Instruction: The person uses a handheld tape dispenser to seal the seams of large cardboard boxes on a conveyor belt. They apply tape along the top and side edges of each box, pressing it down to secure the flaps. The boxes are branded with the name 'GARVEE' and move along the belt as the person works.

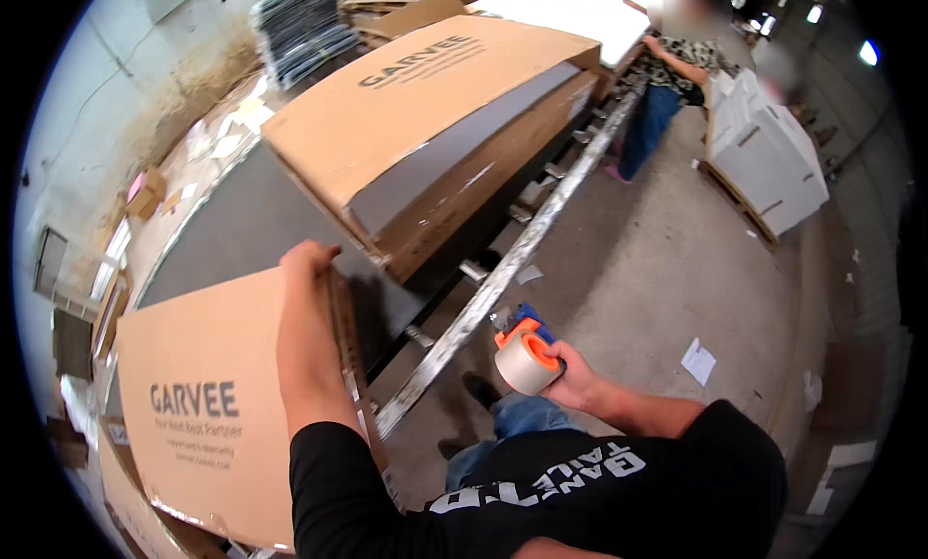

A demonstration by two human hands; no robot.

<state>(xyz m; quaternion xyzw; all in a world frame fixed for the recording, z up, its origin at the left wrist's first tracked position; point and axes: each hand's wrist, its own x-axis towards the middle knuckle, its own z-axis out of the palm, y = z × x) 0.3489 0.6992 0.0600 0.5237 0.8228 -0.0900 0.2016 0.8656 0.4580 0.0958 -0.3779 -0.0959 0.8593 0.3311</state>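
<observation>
Fingers of the right hand (575,377) are closed about a tape dispenser (531,325), as seen in the head view; the tape roll hides part of the grip. The dispenser has orange and blue parts and carries a wide roll of pale tape (515,368). It is held over the floor, to the right of the metal rail (522,242) and apart from both cartons.

Left hand (309,257): placed at the far right corner of the near carton (198,366), fingers bent and pointing right. Whether they grip the cardboard or only rest there cannot be told. The left forearm lies along the carton's right side.

The near carton is brown with dark print on its upper face. Beyond it, a far carton (406,100) of the same kind stands on a dark grey conveyor bed (227,235), a gap between the two. Its right side shows a grey surface between brown cardboard edges.

The rail runs along the right of the bed, its surface worn and patchy. At the far right, a co-worker in a patterned shirt (688,58) stands beside the line. Nearby, a large white load (768,153) sits on a wooden pallet (739,203). A white paper (698,362) lies on the concrete floor (638,288).
</observation>
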